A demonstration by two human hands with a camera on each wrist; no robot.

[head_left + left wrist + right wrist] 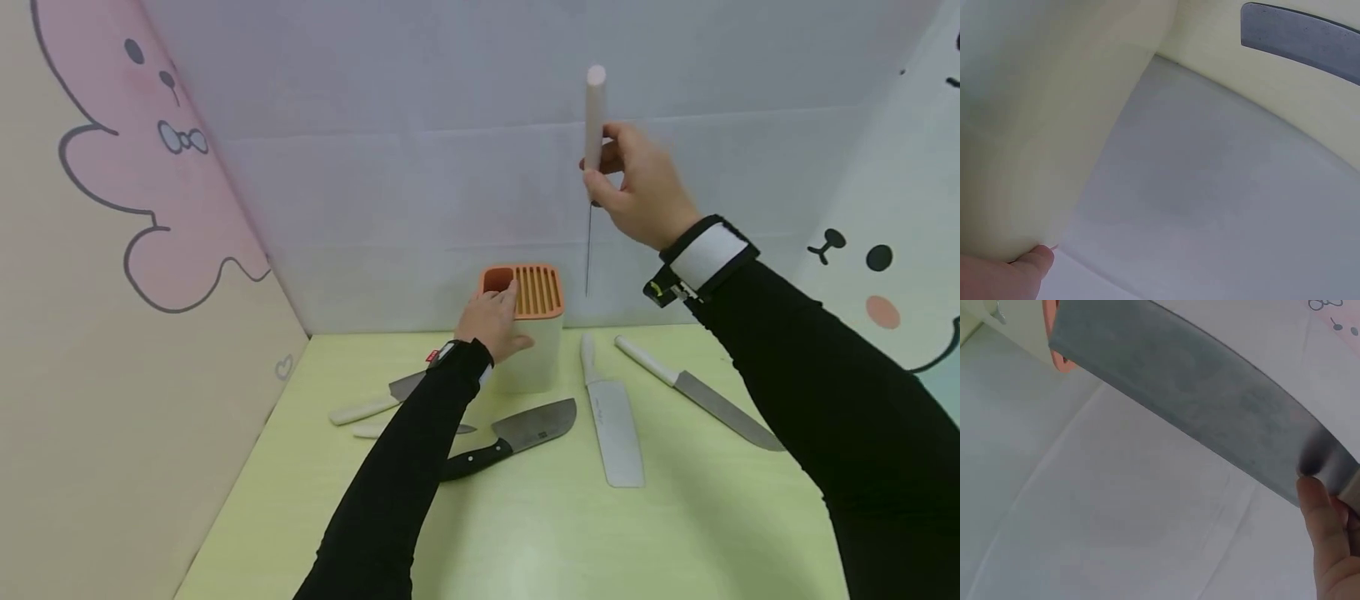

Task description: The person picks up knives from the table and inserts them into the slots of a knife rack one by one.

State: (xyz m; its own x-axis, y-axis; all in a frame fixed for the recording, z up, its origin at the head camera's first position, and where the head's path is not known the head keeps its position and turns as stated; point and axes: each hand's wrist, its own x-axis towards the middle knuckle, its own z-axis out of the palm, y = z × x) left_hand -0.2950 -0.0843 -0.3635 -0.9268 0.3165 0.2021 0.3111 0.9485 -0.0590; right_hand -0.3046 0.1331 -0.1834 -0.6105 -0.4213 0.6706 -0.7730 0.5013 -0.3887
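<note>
My right hand (645,183) pinches the pale handle of a kitchen knife (596,104), raised in front of the back wall with its blade pointing down. In the head view the blade is nearly edge-on; the right wrist view shows its broad grey face (1172,387) and a fingertip (1313,494) at its base near the handle. Below and to the left stands an upright cream knife holder (536,354) with an orange slotted top and an open round-cornered compartment. My left hand (491,321) grips its left front, fingers at the rim and thumb across the front.
On the yellow-green table (525,533) lie a black-handled cleaver (536,425), a white-handled cleaver (617,433) and a long white-handled knife (727,408). Another white-handled knife (367,410) and a small knife (369,431) lie under the left forearm. Walls enclose the back and sides.
</note>
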